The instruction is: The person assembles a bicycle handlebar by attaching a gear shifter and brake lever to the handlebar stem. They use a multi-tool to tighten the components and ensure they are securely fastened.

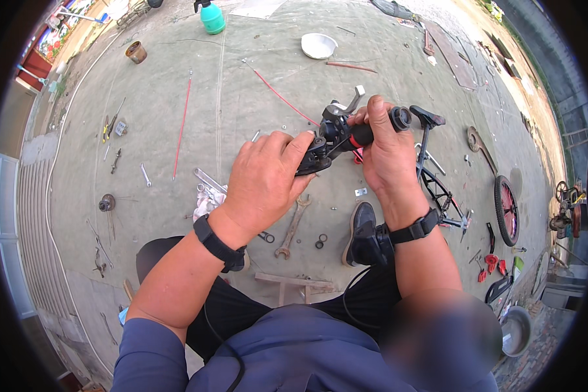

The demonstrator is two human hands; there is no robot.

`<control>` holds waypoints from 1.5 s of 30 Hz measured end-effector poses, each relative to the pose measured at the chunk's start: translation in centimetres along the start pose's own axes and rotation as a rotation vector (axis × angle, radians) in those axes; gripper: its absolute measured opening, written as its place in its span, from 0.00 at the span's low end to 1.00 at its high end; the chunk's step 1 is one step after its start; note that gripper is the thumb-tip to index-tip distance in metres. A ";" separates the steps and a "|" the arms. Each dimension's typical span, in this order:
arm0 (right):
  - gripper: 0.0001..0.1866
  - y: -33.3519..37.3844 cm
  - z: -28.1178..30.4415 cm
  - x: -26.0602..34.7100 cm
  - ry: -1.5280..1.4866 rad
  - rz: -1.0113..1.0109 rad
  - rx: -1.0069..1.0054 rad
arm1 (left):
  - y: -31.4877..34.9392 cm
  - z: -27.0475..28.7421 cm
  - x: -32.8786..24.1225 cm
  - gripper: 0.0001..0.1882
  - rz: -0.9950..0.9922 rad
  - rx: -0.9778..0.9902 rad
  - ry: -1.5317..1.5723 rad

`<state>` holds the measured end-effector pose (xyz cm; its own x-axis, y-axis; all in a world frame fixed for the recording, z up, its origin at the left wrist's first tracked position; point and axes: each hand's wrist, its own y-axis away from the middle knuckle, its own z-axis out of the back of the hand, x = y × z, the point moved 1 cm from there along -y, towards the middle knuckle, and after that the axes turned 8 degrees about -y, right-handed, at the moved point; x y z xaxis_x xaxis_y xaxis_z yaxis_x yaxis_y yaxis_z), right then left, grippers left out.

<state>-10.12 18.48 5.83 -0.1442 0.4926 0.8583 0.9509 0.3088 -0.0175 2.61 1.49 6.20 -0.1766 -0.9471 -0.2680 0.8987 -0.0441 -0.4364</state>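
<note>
My right hand [389, 160] is wrapped around a black handlebar grip [364, 136] with a red ring, its thumb pointing up. Next to the grip sits a black clamp with a silver brake lever [355, 99] sticking up. With thumb and fingers, my left hand [264, 173] closes on a black bicycle control part [315, 155] at the inner end of the same assembly. The left fingertips are partly hidden behind that part. Both hands hold the assembly up over the ground cloth, in front of my knees.
On the green-grey cloth [157, 215] lie a large open-end wrench [293, 228], red cables [183, 124], a white bowl [319, 46] and small tools. A bicycle frame [436, 186] and a wheel [506, 210] lie to the right. A teal spray bottle [212, 18] stands at the far side.
</note>
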 end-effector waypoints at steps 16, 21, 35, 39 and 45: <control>0.18 0.2 -0.3 -1.3 0.048 -0.009 -0.039 | -0.5 0.6 -0.2 0.31 -0.028 -0.087 -0.147; 0.18 0.2 -0.5 -1.5 0.046 -0.022 -0.035 | -0.2 0.5 0.5 0.32 0.141 0.028 0.115; 0.18 0.6 -1.3 -1.8 -0.001 -0.033 -0.106 | -0.2 0.4 0.1 0.31 0.002 -0.035 -0.135; 0.18 0.6 -1.6 -2.1 -0.016 -0.022 -0.122 | -0.3 0.4 0.3 0.32 -0.032 -0.082 -0.128; 0.17 0.4 -1.2 -2.7 0.005 -0.011 -0.118 | 0.3 -0.4 0.2 0.33 0.026 -0.002 -0.031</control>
<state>-9.04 16.30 4.15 -0.1531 0.4854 0.8608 0.9750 0.2161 0.0516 2.68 1.40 5.61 -0.1411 -0.9573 -0.2524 0.9021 -0.0193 -0.4311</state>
